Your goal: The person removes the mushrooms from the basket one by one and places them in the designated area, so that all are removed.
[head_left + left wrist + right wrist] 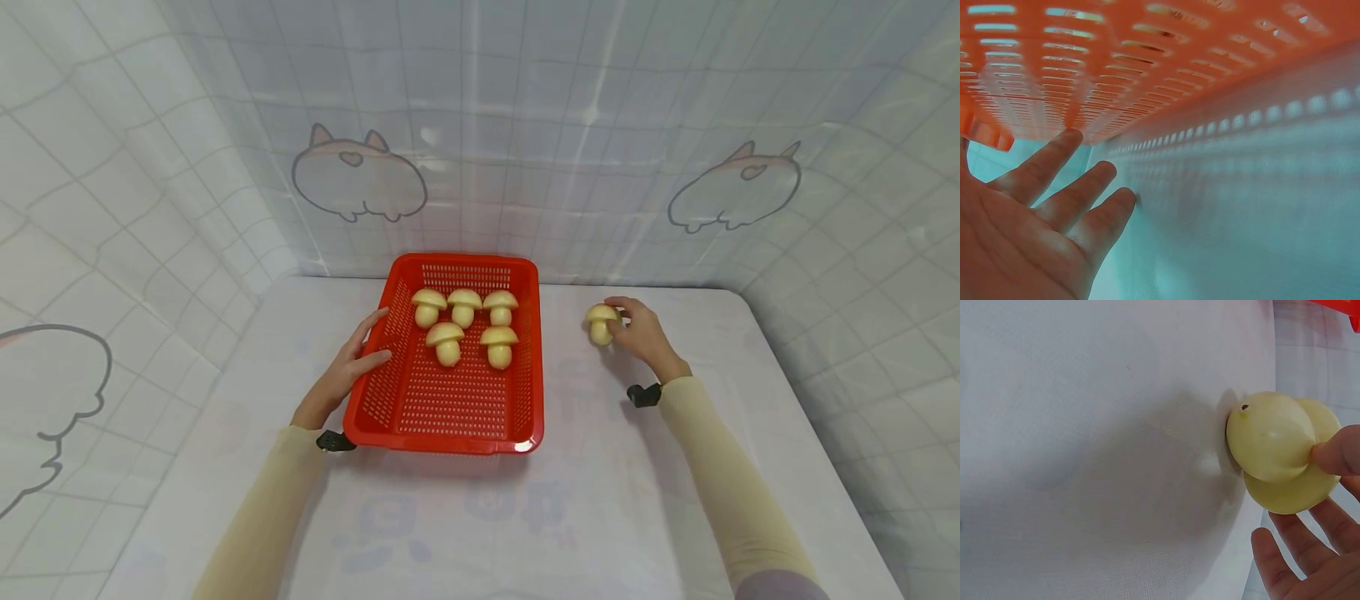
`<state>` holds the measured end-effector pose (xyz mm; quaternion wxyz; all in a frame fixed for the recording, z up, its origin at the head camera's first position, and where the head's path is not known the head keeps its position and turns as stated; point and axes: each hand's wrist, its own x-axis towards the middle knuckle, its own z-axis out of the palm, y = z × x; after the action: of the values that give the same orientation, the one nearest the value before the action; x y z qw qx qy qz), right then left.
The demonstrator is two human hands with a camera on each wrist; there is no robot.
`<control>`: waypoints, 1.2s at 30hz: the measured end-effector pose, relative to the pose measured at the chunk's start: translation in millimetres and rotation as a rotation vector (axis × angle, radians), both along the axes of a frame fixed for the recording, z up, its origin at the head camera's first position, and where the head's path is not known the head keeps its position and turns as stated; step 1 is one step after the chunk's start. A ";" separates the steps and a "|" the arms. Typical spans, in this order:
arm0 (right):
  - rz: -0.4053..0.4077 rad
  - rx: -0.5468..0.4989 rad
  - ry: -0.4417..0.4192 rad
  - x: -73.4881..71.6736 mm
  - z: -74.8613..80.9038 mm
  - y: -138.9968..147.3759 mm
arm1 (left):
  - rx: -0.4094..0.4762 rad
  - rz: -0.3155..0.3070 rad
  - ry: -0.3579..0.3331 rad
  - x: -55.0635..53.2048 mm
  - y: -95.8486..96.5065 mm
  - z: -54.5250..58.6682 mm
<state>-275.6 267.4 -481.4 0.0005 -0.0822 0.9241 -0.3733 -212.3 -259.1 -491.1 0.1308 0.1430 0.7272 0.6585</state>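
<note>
My right hand [641, 333] pinches a pale yellow toy mushroom [601, 323] to the right of the red basket [442, 444]. In the right wrist view the thumb presses where the mushroom's rounded stem [1269, 434] meets the cap, with the other fingers at the cap's far side. My left hand [341, 379] rests at the basket's left rim, thumb and one finger reaching over it. Along the basket's outer wall, the left wrist view shows the other fingers [1088, 197] extended and spread. Several like mushrooms [465, 307] lie in two rows in the basket's far half.
A white cloth-covered table [585, 500] carries the basket. Behind it hangs a tiled-pattern curtain [525, 167] with cat-like drawings, and similar sheets flank both sides. Black wrist straps [643, 395] show at both wrists.
</note>
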 end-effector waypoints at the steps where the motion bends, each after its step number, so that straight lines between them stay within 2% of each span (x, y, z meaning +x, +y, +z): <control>1: -0.002 0.000 -0.002 0.1 0.2 0.1 | 0.001 -0.002 0.000 0.2 0.2 0.3; 18: -0.011 0.001 -0.050 -3.6 -0.2 0.5 | -0.011 0.008 -0.004 -0.5 2.0 1.6; 36: -0.029 -0.115 -0.071 -1.8 -7.1 1.6 | -0.022 0.020 0.009 -0.3 0.1 -4.5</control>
<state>-277.3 269.0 -488.5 0.0228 -0.0552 0.9016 -0.4284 -212.6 -259.0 -495.6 0.1226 0.1372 0.7364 0.6511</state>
